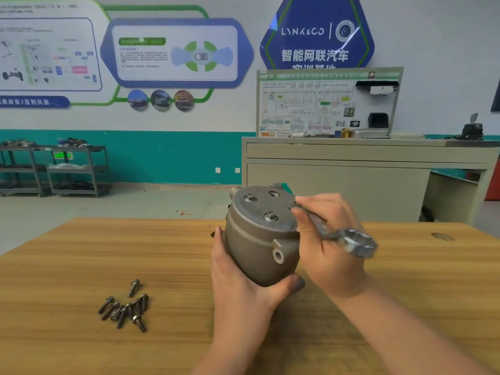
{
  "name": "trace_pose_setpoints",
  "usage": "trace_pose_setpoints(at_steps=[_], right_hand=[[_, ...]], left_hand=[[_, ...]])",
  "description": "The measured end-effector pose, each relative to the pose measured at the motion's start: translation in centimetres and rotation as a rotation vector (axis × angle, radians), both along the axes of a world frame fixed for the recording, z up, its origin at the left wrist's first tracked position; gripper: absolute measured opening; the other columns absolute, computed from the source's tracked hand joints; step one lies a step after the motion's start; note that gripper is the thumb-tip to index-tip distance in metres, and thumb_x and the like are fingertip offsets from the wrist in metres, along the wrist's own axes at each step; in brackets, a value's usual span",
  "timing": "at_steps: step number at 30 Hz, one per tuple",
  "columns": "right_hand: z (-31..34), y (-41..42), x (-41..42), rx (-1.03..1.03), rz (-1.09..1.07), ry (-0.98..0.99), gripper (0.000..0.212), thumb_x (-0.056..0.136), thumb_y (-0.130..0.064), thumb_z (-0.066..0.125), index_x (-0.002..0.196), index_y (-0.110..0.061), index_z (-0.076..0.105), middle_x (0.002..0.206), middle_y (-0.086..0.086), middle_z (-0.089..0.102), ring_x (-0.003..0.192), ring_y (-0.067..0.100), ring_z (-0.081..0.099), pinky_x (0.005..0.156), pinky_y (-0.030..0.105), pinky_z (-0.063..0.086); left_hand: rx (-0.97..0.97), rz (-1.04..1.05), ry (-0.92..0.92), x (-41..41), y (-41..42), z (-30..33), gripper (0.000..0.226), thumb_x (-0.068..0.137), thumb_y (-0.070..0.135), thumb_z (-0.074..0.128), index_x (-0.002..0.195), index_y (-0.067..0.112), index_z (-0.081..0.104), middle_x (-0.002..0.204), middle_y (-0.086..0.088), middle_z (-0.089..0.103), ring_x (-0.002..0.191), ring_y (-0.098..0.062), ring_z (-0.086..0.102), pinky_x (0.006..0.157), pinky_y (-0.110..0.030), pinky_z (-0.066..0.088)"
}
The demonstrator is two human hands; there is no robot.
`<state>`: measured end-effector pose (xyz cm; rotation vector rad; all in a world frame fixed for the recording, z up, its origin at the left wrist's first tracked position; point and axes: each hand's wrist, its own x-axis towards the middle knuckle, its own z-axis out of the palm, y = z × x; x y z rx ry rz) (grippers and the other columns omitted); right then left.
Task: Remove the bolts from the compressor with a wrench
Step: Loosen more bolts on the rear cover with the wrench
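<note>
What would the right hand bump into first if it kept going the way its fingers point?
Most likely the compressor: the right hand, gripping the wrench, points left and slightly up, its fingertips already at the edge of the bolted top face. Depth is hard to judge from this one view.

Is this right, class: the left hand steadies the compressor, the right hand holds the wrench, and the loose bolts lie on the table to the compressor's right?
Wrong side. The head view shows the loose bolts on the table to the left of the compressor. The left hand steadies it; the right hand holds the wrench.
</note>
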<state>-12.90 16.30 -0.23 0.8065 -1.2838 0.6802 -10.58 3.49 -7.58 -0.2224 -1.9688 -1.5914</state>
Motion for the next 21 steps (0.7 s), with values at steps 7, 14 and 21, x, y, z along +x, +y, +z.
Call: trace_pose_setpoints(at_steps=[7, 14, 21], right_hand=[[-0.4, -0.3, -0.1, -0.401, 0.346, -0.171, 0.025, 0.100, -0.019, 0.035, 0.097, -0.039, 0.050, 0.081, 0.014, 0.058, 0.058, 0.027, 0.052, 0.061, 0.025, 0.041], [1.9, 0.7, -0.2, -1.119, 0.943, -0.608, 0.020, 0.094, -0.003, 0.029, 0.080, -0.013, 0.041, 0.051, 0.008, 0.060, 0.036, 0.018, 0.043, 0.040, 0.016, 0.028], [3.9, 3.3, -1.3, -0.807, 1.273, -1.228, 0.023, 0.100, -0.015, 0.039, 0.081, -0.010, 0.052, 0.064, 0.009, 0.063, 0.045, 0.013, 0.052, 0.040, 0.018, 0.039]], left_hand=[[-0.074, -0.005, 0.006, -1.3, -0.7, -0.1, 0.133, 0.038, 0.067, 0.081, 0.146, 0.049, 0.005, 0.126, 0.041, 0.022, 0.126, 0.010, 0.022, 0.099, -0.011, 0.022], [-0.111, -0.173, -0.015, -2.3, -2.9, 0.6, 0.117, 0.042, 0.058, 0.089, 0.139, 0.052, 0.025, 0.131, 0.036, 0.037, 0.125, 0.009, 0.038, 0.100, -0.019, 0.037], [-0.058, -0.418, -0.105, -2.6, -5.2, 1.3, 0.105, 0.047, 0.043, 0.093, 0.127, 0.059, 0.028, 0.122, 0.036, 0.051, 0.116, 0.012, 0.050, 0.086, -0.005, 0.044]])
